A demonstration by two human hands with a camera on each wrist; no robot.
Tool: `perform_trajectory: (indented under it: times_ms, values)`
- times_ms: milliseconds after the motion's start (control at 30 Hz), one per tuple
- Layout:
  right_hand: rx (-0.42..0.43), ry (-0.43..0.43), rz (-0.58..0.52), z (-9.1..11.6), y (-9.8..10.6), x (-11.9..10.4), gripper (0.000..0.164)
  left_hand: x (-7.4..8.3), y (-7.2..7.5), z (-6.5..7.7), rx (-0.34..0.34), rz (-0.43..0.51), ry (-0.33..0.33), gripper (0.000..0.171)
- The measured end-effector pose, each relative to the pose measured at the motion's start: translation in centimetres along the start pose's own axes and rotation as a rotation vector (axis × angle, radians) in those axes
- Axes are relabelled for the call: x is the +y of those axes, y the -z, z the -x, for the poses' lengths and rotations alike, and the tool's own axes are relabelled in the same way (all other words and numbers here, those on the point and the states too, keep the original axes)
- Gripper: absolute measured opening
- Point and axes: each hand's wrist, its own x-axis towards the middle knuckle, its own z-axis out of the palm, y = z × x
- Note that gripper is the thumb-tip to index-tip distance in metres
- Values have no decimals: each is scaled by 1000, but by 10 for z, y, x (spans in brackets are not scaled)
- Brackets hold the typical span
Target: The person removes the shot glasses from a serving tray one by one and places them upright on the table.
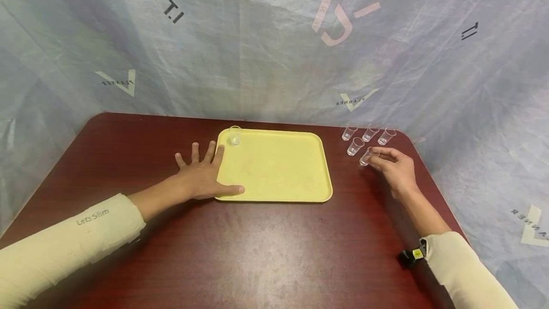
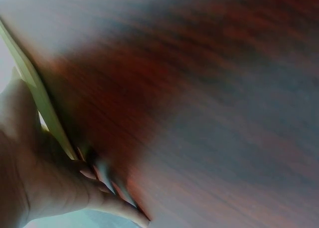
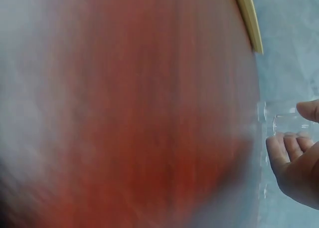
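Observation:
A yellow tray (image 1: pixel 274 166) lies on the table, with one small clear glass (image 1: pixel 235 136) upright in its far left corner. My left hand (image 1: pixel 201 175) is spread flat at the tray's left side, its thumb over the near left corner. In the left wrist view, that hand (image 2: pixel 50 183) lies against the tray's pale edge (image 2: pixel 42 96). Off to the right of the tray, my right hand (image 1: pixel 395 168) pinches another small clear glass (image 1: pixel 365 159) between thumb and fingers. The right wrist view shows this glass (image 3: pixel 289 122) between the thumb and the curled fingers.
Several more clear glasses (image 1: pixel 355 147) stand close together at the table's far right corner, just beyond my right hand. The dark red table (image 1: pixel 266 247) ends at a hanging grey printed sheet (image 1: pixel 257 61). A black strap device (image 1: pixel 411 255) is on my right wrist.

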Motion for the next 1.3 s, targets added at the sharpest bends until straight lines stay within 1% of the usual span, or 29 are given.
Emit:
perform_trajectory:
  times_ms: [100,333,533,667,767,967,1167,1300]
  values:
    - [15,-11,-12,-8,6,2,26,0,0,1,-3,-3,1,153]
    - [41,-44,14,-23,13,2,34,0,0,0,4,-6,0,153]
    - [57,-48,11,-29,13,2,37,0,0,1,-5,-10,4,152]
    - [70,-42,-25,-34,13,4,39,0,0,1,-9,-7,4,152]
    - [74,-43,-32,-37,13,4,42,-1,-1,0,-9,-7,3,152]
    - [80,-56,10,-43,13,2,42,-1,-2,-1,-11,-8,3,153]
    - [68,-58,13,-47,12,-1,48,0,-1,-1,-9,-10,6,153]
    - [63,-68,22,-47,12,-1,48,0,0,-1,-15,-7,7,153]
